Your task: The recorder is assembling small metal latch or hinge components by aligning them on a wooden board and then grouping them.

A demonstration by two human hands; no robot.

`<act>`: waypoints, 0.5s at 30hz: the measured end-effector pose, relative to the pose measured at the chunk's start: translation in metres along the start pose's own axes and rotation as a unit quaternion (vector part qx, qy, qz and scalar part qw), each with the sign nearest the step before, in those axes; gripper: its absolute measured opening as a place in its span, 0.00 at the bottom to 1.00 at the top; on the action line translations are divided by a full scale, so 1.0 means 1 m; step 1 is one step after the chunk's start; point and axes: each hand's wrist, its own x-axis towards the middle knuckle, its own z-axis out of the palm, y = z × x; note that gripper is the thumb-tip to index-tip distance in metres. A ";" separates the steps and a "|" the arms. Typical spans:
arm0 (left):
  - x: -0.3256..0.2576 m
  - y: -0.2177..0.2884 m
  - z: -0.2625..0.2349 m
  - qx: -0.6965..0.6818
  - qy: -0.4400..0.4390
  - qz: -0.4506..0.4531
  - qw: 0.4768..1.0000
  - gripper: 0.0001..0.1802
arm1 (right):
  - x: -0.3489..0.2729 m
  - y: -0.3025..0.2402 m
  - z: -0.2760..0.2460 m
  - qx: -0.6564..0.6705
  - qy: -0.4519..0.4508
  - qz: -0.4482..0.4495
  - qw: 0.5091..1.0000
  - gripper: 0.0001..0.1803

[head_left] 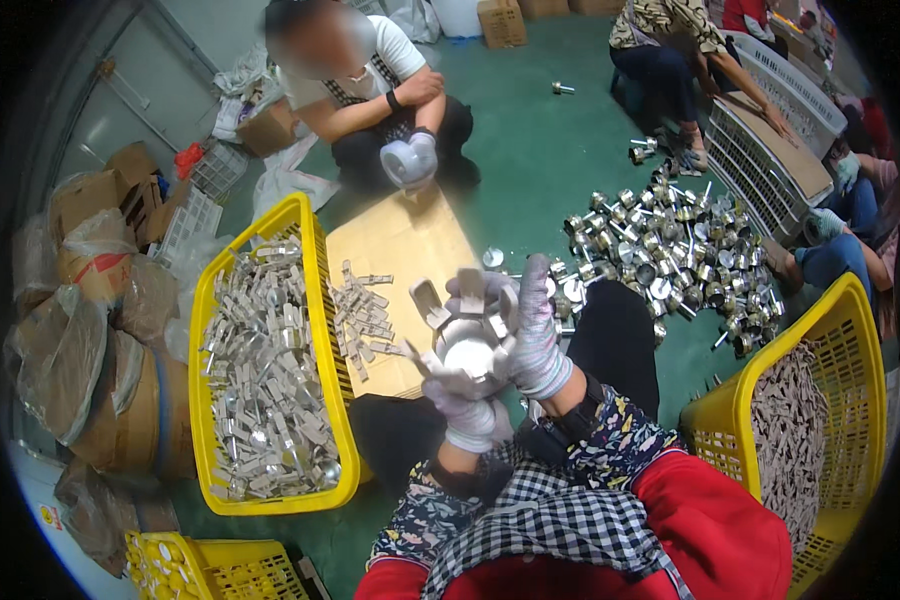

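Close in front of me is a pale grey round piece (pixel 470 345) with several upright tabs standing around its rim like a crown. My right hand (pixel 538 345), in a light knit glove, is closed around its right side, thumb pointing up. At the lower left edge my gloved left hand (pixel 467 418) pinches the same piece. Just beyond, a pile of loose grey clip-like tabs (pixel 365 315) lies on a tan board (pixel 400 240). To the left a yellow basket (pixel 345 440) is filled with grey and shiny metal clip parts (pixel 270 390).
Many metal cups with stems (pixel 670 250) lie heaped on the green floor at right. A yellow basket (pixel 740 420) of brownish strips stands near right, another yellow crate (pixel 260 570) near left. A gloved person (pixel 370 100) crouches across the board; others work at far right. Cartons (pixel 130 390) line the left.
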 end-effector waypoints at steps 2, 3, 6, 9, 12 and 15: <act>0.015 0.025 0.019 -0.079 -0.027 -0.107 0.991 0.50 | 0.013 0.013 -0.009 -0.024 -0.082 -0.052 0.995 0.54; 0.023 0.023 0.015 -0.121 -0.046 -0.084 0.988 0.48 | 0.015 0.020 -0.020 -0.033 -0.151 -0.126 0.980 0.52; 0.036 -0.014 -0.016 -0.296 -0.207 -0.104 0.927 0.45 | 0.003 0.010 -0.018 -0.500 -0.141 -0.322 0.792 0.63; 0.047 -0.031 -0.057 0.133 -0.282 0.072 0.947 0.39 | -0.004 0.007 0.003 -0.312 -0.051 -0.166 0.934 0.61; 0.061 0.044 -0.032 0.095 -0.185 0.031 0.978 0.39 | 0.009 0.008 -0.038 -0.510 -0.101 -0.239 0.820 0.58; 0.047 0.079 -0.008 -0.195 -0.109 0.016 0.975 0.40 | -0.007 0.034 -0.020 -0.381 -0.111 -0.275 0.875 0.59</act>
